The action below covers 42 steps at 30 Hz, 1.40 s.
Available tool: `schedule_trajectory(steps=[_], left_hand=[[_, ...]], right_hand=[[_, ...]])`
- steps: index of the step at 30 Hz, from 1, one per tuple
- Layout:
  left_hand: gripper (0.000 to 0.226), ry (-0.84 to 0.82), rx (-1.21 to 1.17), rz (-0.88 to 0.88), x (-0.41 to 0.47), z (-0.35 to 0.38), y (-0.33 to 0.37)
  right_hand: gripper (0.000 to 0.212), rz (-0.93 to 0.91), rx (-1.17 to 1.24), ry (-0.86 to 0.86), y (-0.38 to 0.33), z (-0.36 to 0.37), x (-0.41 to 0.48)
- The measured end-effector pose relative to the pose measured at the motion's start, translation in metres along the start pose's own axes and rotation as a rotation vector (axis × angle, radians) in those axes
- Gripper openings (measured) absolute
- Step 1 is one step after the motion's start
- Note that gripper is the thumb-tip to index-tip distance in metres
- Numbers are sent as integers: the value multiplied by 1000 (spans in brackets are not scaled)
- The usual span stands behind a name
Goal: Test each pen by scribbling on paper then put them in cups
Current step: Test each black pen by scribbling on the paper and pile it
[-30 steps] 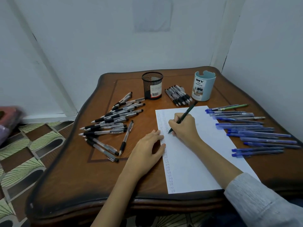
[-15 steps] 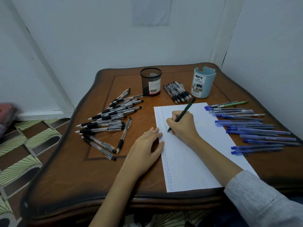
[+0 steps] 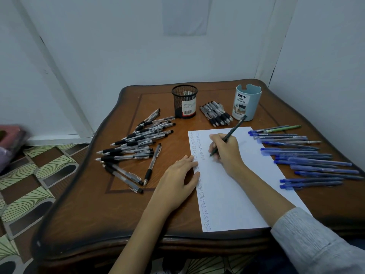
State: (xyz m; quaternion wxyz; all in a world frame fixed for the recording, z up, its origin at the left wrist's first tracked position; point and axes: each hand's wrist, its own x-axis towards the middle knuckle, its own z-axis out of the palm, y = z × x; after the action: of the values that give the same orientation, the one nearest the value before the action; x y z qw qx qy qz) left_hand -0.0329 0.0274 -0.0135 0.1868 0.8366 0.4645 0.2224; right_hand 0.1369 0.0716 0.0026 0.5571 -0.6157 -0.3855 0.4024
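Observation:
My right hand (image 3: 227,151) grips a dark green pen (image 3: 234,128) with its tip down on the white paper (image 3: 233,194), beside columns of small scribbles along the sheet's left side. My left hand (image 3: 178,179) rests flat on the paper's left edge, fingers straight. At the back of the table stand a black mesh cup (image 3: 184,101) and a light blue cup (image 3: 247,102) labelled DIY. I see no pens in either cup.
Several black-and-clear pens (image 3: 136,143) lie scattered on the left of the wooden table (image 3: 98,214), a small bunch of black pens (image 3: 216,113) lies between the cups, and several blue pens (image 3: 308,161) lie in a row on the right. Walls close in behind and to the right.
The camera view has shifted slightly. My right hand keeps the pen tip on the paper near the same spot, and my left hand stays on the sheet's edge.

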Motion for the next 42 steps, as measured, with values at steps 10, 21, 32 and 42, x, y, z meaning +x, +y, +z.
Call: schedule_trajectory(steps=[10,21,32,42], left_hand=[[30,519,-9,92,-28,-20,18],[24,1250,-441,-344,-167,-101,-2],[25,1482,-500,-773,-331,-61,-67],[19,997,-607,-1089,-400,12,-80]], right_hand=[[27,-108,-151,-106,-11,11,-16],[6,-374,-79,-617,-34,135,-173],[18,-385,-444,-941,81,221,-335],[49,-266,-945,-1193,181,201,-332]])
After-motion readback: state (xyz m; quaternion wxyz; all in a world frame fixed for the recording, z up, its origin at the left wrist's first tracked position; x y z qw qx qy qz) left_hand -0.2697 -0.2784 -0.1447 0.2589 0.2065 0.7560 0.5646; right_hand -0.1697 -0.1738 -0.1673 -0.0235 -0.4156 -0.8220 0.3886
